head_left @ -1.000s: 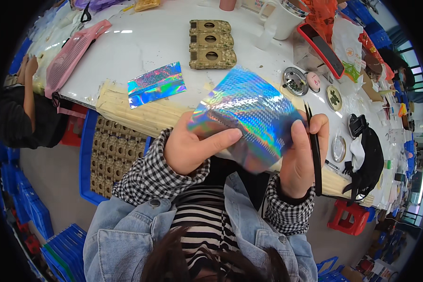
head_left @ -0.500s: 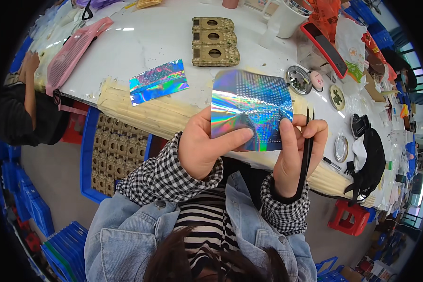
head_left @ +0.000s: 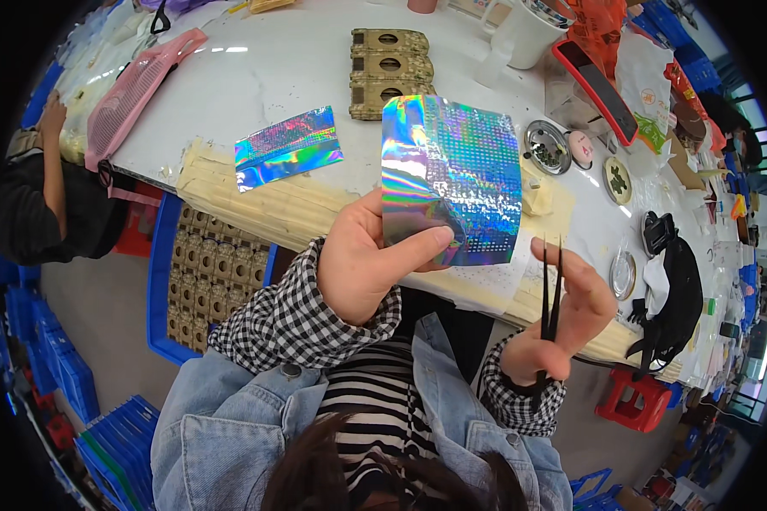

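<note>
My left hand (head_left: 375, 255) pinches the lower left part of a shiny holographic sheet (head_left: 464, 183) covered in rows of tiny shapes, thumb on top. Off the sheet's lower right corner, my right hand (head_left: 571, 311) holds black tweezers (head_left: 551, 294), their tips pointing up and apart. A smaller holographic sheet (head_left: 288, 147) lies on the table to the left. Behind the held sheet stand several camouflage-patterned cases (head_left: 389, 68) in a row, each with an oval opening. Part of the nearest case is covered by the sheet.
A blue crate (head_left: 158, 289) of similar cases sits below the table's left edge. Right of my hands lie a round metal dish (head_left: 547, 146) with small dark bits, a round pale piece (head_left: 617, 180), a red-framed phone (head_left: 595, 92) and a black bag (head_left: 675, 294). Another person's arm (head_left: 53, 162) is at far left.
My right hand has let go of the sheet and moved down and right, turning with the tweezers. The sheet, still in my left hand, has tilted and shifted slightly up.
</note>
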The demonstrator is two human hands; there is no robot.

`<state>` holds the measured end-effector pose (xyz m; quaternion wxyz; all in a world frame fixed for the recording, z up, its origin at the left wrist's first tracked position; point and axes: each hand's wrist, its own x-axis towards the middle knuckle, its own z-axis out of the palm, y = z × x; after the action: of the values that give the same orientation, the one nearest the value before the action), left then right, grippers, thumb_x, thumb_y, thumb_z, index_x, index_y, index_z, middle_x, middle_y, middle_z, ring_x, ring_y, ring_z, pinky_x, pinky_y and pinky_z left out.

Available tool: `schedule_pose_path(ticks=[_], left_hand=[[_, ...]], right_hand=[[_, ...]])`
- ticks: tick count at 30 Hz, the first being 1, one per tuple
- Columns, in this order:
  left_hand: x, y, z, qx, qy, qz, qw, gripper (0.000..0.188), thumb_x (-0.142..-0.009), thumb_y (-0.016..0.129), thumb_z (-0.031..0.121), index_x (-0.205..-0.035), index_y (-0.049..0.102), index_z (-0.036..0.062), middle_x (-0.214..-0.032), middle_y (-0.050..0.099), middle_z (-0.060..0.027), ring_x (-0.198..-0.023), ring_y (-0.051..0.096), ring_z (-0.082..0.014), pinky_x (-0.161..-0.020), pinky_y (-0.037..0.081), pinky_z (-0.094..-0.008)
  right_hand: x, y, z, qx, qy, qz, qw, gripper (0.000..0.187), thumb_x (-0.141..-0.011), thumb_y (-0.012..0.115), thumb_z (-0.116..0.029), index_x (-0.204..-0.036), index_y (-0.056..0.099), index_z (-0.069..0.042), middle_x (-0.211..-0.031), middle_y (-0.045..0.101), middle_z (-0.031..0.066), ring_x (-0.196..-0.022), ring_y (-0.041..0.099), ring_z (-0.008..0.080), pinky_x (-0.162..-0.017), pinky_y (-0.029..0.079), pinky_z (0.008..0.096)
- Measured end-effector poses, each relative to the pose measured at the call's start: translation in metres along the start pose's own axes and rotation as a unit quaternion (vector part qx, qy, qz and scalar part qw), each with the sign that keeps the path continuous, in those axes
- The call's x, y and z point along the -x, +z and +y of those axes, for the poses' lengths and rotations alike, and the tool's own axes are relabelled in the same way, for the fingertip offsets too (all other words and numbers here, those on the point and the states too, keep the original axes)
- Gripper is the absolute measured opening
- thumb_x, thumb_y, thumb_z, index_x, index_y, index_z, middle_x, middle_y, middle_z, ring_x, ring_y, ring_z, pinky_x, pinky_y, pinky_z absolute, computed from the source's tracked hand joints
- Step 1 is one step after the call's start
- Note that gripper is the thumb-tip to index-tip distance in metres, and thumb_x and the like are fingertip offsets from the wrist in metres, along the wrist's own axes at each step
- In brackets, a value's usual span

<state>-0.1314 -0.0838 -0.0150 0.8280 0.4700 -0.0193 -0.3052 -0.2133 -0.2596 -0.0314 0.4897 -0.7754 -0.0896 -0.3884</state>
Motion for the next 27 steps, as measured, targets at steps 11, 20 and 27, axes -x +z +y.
schedule_pose_path(ticks=[11,20,27], left_hand=[[-0.003,0.005,-0.002,-0.008,0.003,-0.032,0.999,0.030,-0.084,0.063,-0.001,-0.112,0.054,0.0007,-0.102,0.064,-0.0067,-0.089,0.063,-0.0124,-0.078,0.052,-0.0254],[-0.003,0.009,-0.002,-0.007,0.010,-0.027,1.000,0.038,-0.082,0.063,-0.005,-0.118,0.050,0.0004,-0.104,0.063,-0.0070,-0.094,0.061,-0.0111,-0.081,0.051,-0.0257],[-0.003,0.007,-0.004,-0.028,0.030,-0.036,0.999,0.038,-0.082,0.062,-0.005,-0.118,0.049,0.0003,-0.105,0.063,-0.0075,-0.094,0.061,-0.0116,-0.082,0.050,-0.0261]], right_hand=[[-0.008,0.004,-0.021,0.157,-0.089,-0.149,0.972,0.055,-0.061,0.082,-0.031,-0.100,0.061,0.000,-0.086,0.067,0.0142,-0.092,0.066,0.0320,-0.080,0.054,0.0370],[-0.012,-0.001,-0.017,0.093,-0.072,-0.167,0.979,0.071,-0.068,0.061,-0.061,-0.099,0.064,0.003,-0.094,0.061,0.0163,-0.092,0.062,0.0347,-0.079,0.053,0.0410],[-0.006,0.000,-0.013,0.067,-0.059,-0.139,0.986,0.081,-0.067,0.053,-0.070,-0.105,0.063,0.001,-0.100,0.059,0.0188,-0.094,0.060,0.0354,-0.081,0.052,0.0418]])
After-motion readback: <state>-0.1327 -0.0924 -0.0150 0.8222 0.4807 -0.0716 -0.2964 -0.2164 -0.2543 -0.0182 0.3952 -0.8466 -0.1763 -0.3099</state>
